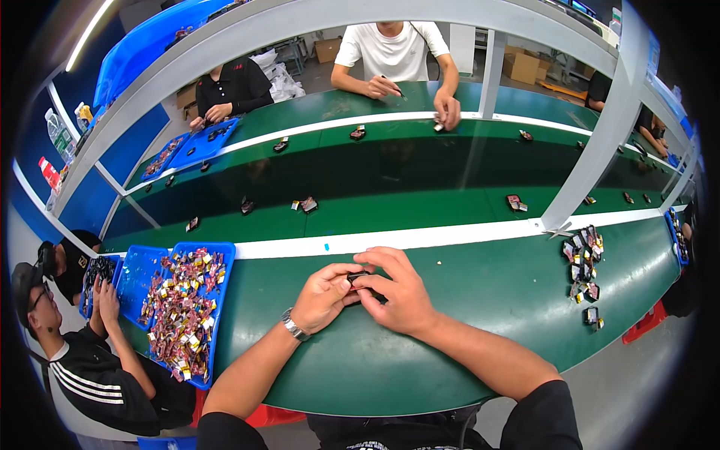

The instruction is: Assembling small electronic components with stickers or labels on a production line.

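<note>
My left hand [324, 297], with a metal watch on its wrist, and my right hand [400, 294] meet over the near green tabletop. Between their fingertips they pinch a small black part [357, 277], mostly covered by the fingers, so its exact kind is hidden. Left of my hands, a blue tray [229, 262] holds a heap of small red, white and yellow electronic pieces [187, 311]. On the right side lies a cluster of small black-cased electronic assemblies [582, 262] with red and pale parts, and a separate one [592, 318] sits nearer.
A white rail [405, 237] divides my tabletop from a green conveyor belt [420, 206] carrying scattered assemblies. Grey metal frame posts [600, 142] rise at the right. Across the belt sits a person in a white shirt [391, 54]; another person [97, 367] works at the left.
</note>
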### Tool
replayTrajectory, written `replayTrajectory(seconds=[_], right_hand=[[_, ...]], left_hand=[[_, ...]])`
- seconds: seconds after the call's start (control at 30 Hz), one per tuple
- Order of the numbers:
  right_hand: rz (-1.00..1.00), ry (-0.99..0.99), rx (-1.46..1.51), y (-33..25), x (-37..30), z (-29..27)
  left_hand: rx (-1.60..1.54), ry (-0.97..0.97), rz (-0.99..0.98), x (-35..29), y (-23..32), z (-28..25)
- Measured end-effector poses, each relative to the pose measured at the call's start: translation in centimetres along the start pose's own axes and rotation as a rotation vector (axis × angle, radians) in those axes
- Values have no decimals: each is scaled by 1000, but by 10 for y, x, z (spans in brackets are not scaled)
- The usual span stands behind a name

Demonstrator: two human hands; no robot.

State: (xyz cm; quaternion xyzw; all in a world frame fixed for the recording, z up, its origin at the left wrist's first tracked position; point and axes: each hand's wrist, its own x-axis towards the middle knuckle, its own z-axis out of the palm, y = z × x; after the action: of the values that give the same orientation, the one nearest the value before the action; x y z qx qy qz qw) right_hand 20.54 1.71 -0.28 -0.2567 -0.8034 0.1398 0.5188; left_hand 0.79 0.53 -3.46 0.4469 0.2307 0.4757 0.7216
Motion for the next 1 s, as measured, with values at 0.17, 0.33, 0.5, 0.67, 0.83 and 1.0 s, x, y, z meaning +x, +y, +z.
replayTrajectory(seconds=[0.17,0.33,0.5,0.67,0.83,1.0], right_hand=[[7,-15,-7,0,0,0],[44,-14,46,1,-2,4],[66,-16,67,-4,2,-1],[69,-67,112,-10,4,-2],[-1,-38,-44,-4,0,-2],[-18,-6,-54,-4,2,0]], left_hand=[[-10,18,-5,0,0,0],[-7,28,-13,0,-1,-1],[-40,45,14,0,-3,5],[-47,13,36,-5,-11,-9],[-100,8,15,-1,-5,-2],[-124,-14,9,0,-3,-3]])
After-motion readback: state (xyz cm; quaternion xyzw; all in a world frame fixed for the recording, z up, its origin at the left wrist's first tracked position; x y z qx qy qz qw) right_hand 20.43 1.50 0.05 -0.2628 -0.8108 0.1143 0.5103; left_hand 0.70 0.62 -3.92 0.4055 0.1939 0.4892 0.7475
